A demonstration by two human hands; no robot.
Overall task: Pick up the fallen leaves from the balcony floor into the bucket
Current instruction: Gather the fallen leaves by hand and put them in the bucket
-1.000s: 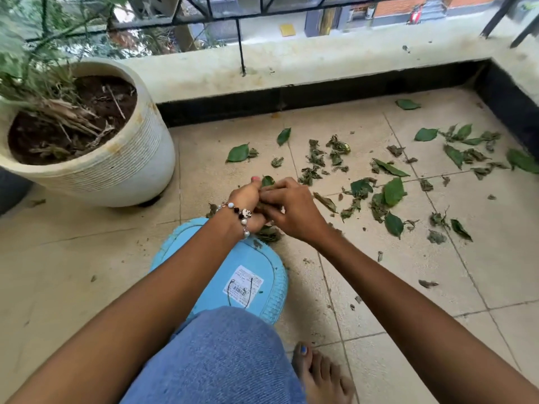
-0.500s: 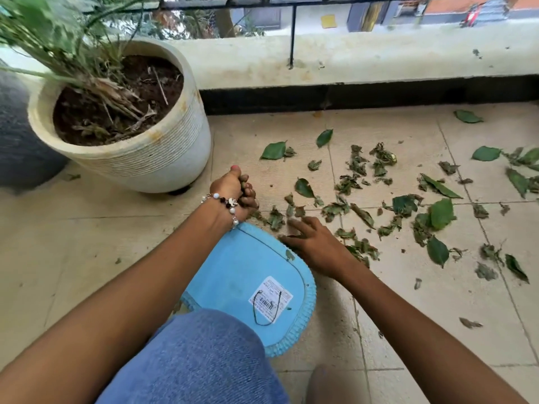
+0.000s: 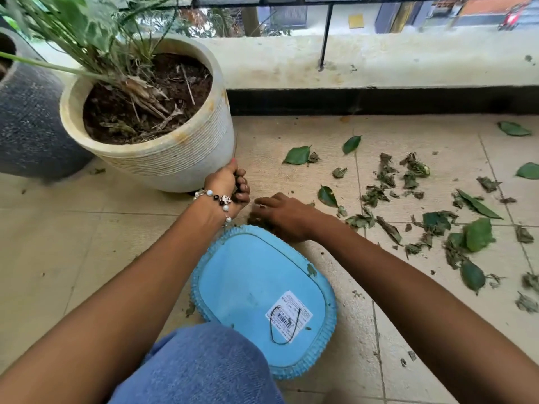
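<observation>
Early going: left hand [image 3: 230, 185] fisted, likely around gathered leaves though contents hidden, right hand [image 3: 284, 215] loosely spread, raking scraps at the blue bucket's [image 3: 256, 290] far edge, while most leaves [image 3: 437, 223] lie scattered across the floor [image 3: 335, 153] toward its right.

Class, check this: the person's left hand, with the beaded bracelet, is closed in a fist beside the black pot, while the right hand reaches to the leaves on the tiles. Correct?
Not quite. In the head view the left hand is fisted beside the cream ribbed pot, not a black one. The right hand does reach to the leaves on the tiles.
</observation>
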